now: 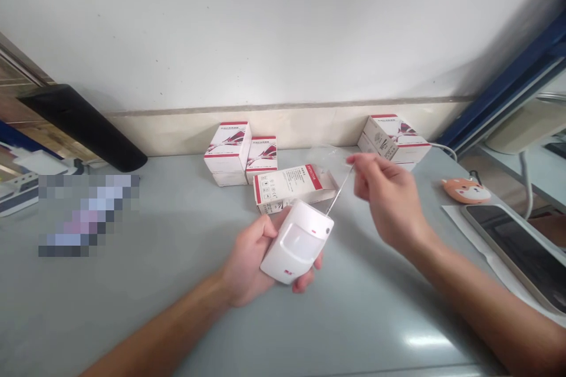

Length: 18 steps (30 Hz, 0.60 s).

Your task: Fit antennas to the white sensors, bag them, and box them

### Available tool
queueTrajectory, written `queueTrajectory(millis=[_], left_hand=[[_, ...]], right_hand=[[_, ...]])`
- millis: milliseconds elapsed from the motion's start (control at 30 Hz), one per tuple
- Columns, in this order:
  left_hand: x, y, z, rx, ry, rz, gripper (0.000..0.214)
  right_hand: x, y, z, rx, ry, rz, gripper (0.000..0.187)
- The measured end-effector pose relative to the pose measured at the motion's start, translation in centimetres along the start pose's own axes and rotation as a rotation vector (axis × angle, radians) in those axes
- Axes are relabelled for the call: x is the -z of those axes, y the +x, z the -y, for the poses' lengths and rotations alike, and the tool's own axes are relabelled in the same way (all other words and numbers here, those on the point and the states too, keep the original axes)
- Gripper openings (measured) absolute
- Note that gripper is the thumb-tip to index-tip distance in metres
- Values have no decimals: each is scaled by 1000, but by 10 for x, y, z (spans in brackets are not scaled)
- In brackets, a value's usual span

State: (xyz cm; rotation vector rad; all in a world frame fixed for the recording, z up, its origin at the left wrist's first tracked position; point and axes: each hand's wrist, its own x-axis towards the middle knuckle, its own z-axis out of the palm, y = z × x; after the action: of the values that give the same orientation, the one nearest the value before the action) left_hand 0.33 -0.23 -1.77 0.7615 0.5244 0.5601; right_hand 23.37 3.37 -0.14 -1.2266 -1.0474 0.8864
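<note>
A white motion detector (297, 242) with a curved lens window lies tilted in my left hand (252, 256), whose fingers wrap round it from beneath. From the detector's top edge a thin metal telescopic antenna (338, 193) sticks out, slanting up to the right. My right hand (384, 191) pinches the antenna's far end between thumb and fingers. Just behind the detector lies a white and red detector box (289, 185) on its side, its right end open. Some clear plastic film (327, 158) shows behind that box.
White and red boxes (227, 150) stand against the wall, with more boxes (398, 138) at the right. On the grey table (177, 312) a phone (517, 253) and an orange animal-shaped item (466, 190) lie at the right. A long black object (88, 126) leans at the left.
</note>
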Motion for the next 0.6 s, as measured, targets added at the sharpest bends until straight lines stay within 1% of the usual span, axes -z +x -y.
queueTrajectory(millis=[133,200,267,333,433,600], left_hand=[[4,1,4,27,-17,100,43],[5,2,4,33,-6,126,42],[6,3,1,40,4,142,42],[8,4,-1,48,15,149,42],[11,6,-3,69,45,143,43],[15,9,-5,123,74,118,47]], right_hand=[[21,28,14,145,166,-157,19],[28,34,23,201,212,-199,18],[33,36,30,236,243,-214,18],[38,37,34,235,266,-210,19],[50,44,35,199,310,-221,18],[74,62,32,190,371,-329,13]])
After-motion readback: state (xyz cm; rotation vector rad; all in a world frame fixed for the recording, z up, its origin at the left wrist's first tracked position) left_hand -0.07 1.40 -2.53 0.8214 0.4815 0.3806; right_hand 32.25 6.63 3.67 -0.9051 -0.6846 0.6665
